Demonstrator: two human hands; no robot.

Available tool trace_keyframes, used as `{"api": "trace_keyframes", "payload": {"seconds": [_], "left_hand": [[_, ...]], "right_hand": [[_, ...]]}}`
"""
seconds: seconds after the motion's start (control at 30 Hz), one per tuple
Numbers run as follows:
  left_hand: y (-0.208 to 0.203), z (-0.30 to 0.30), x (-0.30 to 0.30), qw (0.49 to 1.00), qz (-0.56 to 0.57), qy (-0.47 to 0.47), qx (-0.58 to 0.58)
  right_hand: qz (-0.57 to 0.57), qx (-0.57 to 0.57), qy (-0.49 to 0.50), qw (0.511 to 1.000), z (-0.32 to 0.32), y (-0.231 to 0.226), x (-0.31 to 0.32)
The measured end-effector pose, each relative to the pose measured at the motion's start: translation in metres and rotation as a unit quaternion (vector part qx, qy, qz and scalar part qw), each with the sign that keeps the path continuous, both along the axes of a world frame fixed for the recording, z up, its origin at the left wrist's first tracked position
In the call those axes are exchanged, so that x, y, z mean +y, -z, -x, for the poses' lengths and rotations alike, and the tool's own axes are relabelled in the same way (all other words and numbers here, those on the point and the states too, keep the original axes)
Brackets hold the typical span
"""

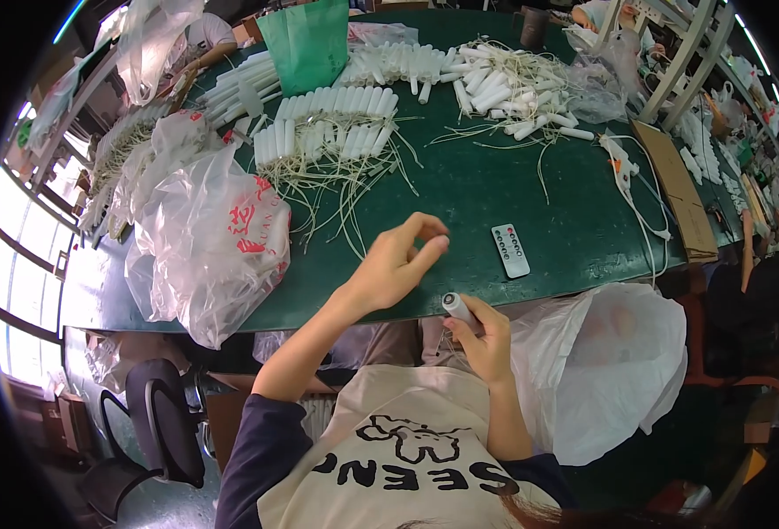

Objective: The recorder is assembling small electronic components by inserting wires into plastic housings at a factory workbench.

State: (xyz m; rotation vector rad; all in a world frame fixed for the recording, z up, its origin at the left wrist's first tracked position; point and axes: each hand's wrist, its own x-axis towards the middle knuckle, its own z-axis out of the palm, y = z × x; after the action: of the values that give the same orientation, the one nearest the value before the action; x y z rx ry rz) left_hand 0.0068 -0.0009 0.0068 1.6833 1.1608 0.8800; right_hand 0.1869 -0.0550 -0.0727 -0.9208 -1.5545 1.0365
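Right hand (486,339): gripping a small white tube (456,306) in curled fingers, just off the near edge of the green tabletop (495,189), above the lap.
Left hand (398,260): hovering over the near edge of the tabletop, thumb and forefinger pinching together; whether anything thin is sitting between them, cannot tell.
White tube: pointing up and left out of the right fist, rounded end showing, close below the left hand.
Remote (510,250): lying flat near the near edge, just right of the left hand.
Tubes with wires (332,132): resting in rows toward the far left of the tabletop, pale wires trailing toward the middle; a second heap (513,88) sitting at the far right.
Clear bag (209,242): slumping over the left edge.
White bag (610,370): hanging open below the near edge, right of the lap.
Risk: tube slipping from the fist and dropping past the near edge, being held over open lap; loose wires snagging a reaching wrist, dragging neighbours out of their rows.
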Motion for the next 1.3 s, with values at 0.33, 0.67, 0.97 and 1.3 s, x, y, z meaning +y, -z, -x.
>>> {"api": "trace_keyframes", "payload": {"seconds": [0.33,0.67,0.97,1.3], "left_hand": [[0.072,0.004,0.004,0.878,-0.253,-0.163,0.372],[0.067,-0.003,0.010,0.794,-0.244,-0.156,0.535],[0.071,0.004,0.021,0.753,-0.278,-0.142,0.579],[0.018,0.006,0.005,0.960,-0.157,-0.146,0.182]], "right_hand": [[0.003,-0.003,0.012,1.000,0.001,0.003,0.001],[-0.008,-0.003,0.022,1.000,-0.001,0.000,0.001],[0.004,0.022,0.044,0.999,-0.009,0.004,0.005],[0.032,0.027,0.064,0.997,-0.009,0.001,0.004]]}}
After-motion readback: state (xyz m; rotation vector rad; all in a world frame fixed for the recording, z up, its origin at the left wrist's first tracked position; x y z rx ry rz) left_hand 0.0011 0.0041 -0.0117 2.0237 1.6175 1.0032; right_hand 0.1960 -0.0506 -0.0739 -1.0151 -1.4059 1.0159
